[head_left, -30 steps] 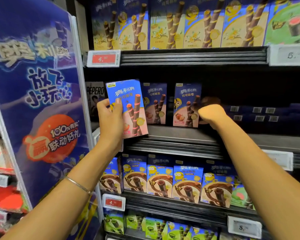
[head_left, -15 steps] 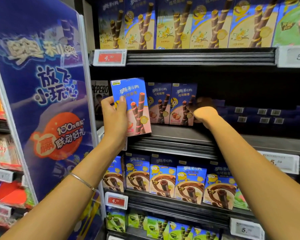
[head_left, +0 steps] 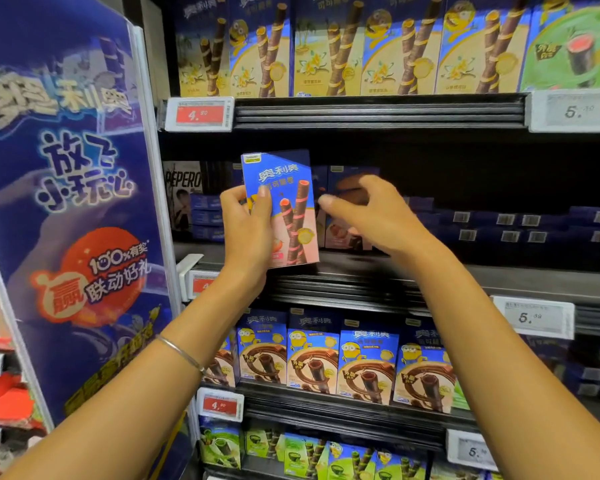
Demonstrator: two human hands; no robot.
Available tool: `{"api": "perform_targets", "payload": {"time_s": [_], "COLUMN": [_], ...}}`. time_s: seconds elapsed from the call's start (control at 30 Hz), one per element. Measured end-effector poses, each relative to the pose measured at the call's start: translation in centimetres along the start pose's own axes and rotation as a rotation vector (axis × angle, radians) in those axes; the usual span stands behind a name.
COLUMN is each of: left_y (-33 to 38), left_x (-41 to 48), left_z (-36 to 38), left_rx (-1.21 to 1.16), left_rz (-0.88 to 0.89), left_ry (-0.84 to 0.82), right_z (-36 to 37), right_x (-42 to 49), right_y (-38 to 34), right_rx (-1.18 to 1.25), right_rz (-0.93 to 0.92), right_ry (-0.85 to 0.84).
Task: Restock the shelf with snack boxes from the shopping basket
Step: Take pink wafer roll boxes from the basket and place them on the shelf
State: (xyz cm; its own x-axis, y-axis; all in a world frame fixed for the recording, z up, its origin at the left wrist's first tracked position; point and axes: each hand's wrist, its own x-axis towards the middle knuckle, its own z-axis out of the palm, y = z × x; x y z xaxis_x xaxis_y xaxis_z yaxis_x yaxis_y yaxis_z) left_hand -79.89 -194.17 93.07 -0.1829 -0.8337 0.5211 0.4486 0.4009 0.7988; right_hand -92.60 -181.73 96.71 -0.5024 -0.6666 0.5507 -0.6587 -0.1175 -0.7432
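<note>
My left hand (head_left: 246, 233) grips a blue and pink snack box (head_left: 284, 188) by its left edge and holds it upright in front of the middle shelf (head_left: 499, 275). My right hand (head_left: 378, 220) hovers just right of that box with loosely bent fingers and holds nothing. Behind it, matching pink boxes (head_left: 340, 233) stand at the back of the middle shelf, partly hidden by both hands. No shopping basket is in view.
A tall blue promotional banner (head_left: 66, 202) borders the shelves on the left. Yellow boxes (head_left: 326, 46) fill the top shelf and brown ones (head_left: 364, 365) the shelf below. Dark flat boxes (head_left: 520, 230) lie stacked at the middle shelf's right. A Pepero box (head_left: 182, 188) stands at its left.
My right hand has pulled back from the shelved pink boxes and moved left toward the held box, its fingers opening. My left hand has carried the box slightly right.
</note>
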Motion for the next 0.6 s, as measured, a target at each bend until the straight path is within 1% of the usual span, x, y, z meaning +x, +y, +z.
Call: {"api": "perform_targets", "payload": {"time_s": [0.03,0.1,0.17,0.3,0.37,0.47,0.53,0.6], "left_y": [0.0,0.0,-0.1,0.2,0.3,-0.2,-0.6,-0.9], "left_x": [-0.2,-0.5,-0.9,-1.3,-0.9,0.7,1.7,2.6], "left_z": [0.6,1.8,2.8,4.1,3.7,2.2,1.1,0.5], "left_rx": [-0.018,-0.037,-0.031,0.050,0.203,0.568,0.722,0.790], "left_rz": [-0.001,0.003,0.016,-0.011,0.029,0.088,0.059,-0.023], "left_ry": [-0.014,-0.038,-0.079,-0.182,-0.191,-0.130,-0.063,-0.016], "right_z": [0.2,0.5,0.0,-2.4,-4.1,-6.9,-8.6,-9.9], "right_x": [-0.4,-0.8,-1.0,-0.7,-0.5,-0.1,0.4,0.8], "right_y": [-0.2,-0.2,0.0,0.9,1.6,3.1,4.6,6.0], "right_rx": [-0.005,-0.049,-0.070,0.069,0.047,0.047,0.021,-0.041], "right_rz": [0.015,0.023,0.031,0.126,0.159,0.218,0.300,0.353], "right_ry": [-0.072,-0.131,-0.126,-0.102,-0.041,0.045,0.107,0.156]}}
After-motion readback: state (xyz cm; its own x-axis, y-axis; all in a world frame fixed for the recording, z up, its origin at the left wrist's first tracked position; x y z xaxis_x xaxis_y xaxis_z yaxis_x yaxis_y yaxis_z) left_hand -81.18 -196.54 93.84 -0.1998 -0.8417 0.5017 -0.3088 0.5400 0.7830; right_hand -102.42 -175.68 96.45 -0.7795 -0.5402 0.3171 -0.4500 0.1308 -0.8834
